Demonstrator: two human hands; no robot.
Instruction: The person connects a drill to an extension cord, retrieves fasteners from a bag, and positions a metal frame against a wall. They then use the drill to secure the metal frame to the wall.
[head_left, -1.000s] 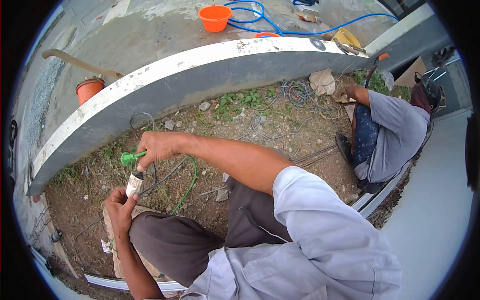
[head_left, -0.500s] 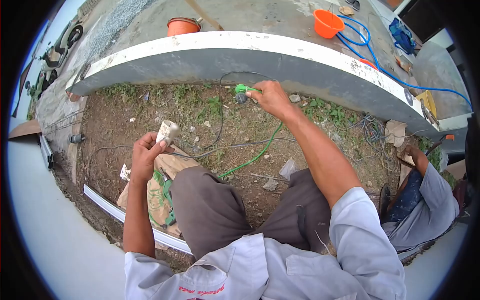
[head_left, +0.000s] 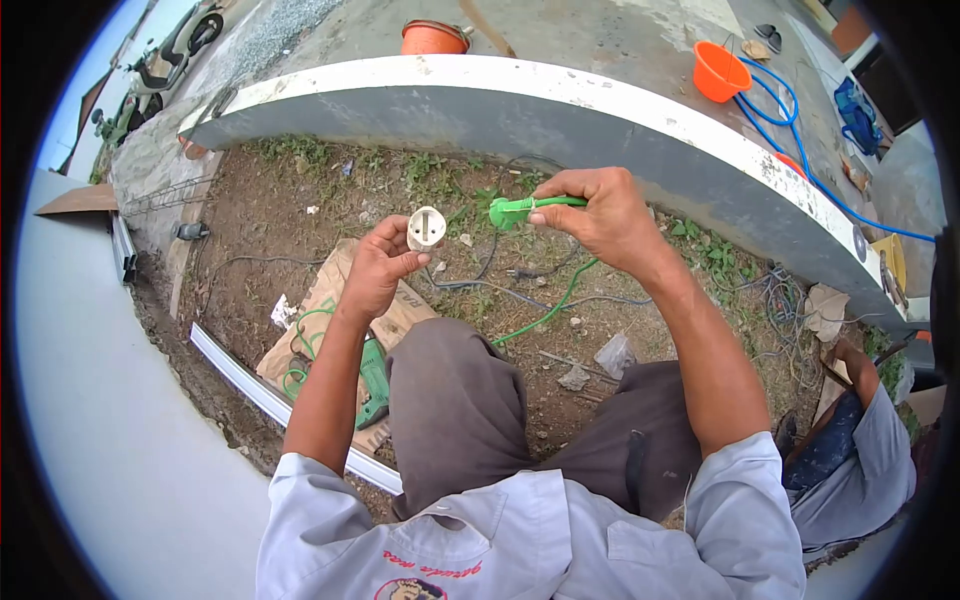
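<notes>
My left hand is closed around a round, off-white power socket, its slotted face turned toward me. To its right, my right hand pinches a green electrical plug by its cord end. A short gap separates plug and socket. From my right hand a green cord runs down to the ground and behind my knee. A dark plug lies on the soil below. By my left knee, a green power tool rests on flattened cardboard.
Ahead runs a low wall. Beyond it stand two orange buckets and a blue hose. A white metal strip lies left. Tangled wire lies right, near another seated person.
Both hands have risen closer together, the left moving right and up. The socket has turned its face toward me. The green plug now points left, and a dark plug shows on the ground.
</notes>
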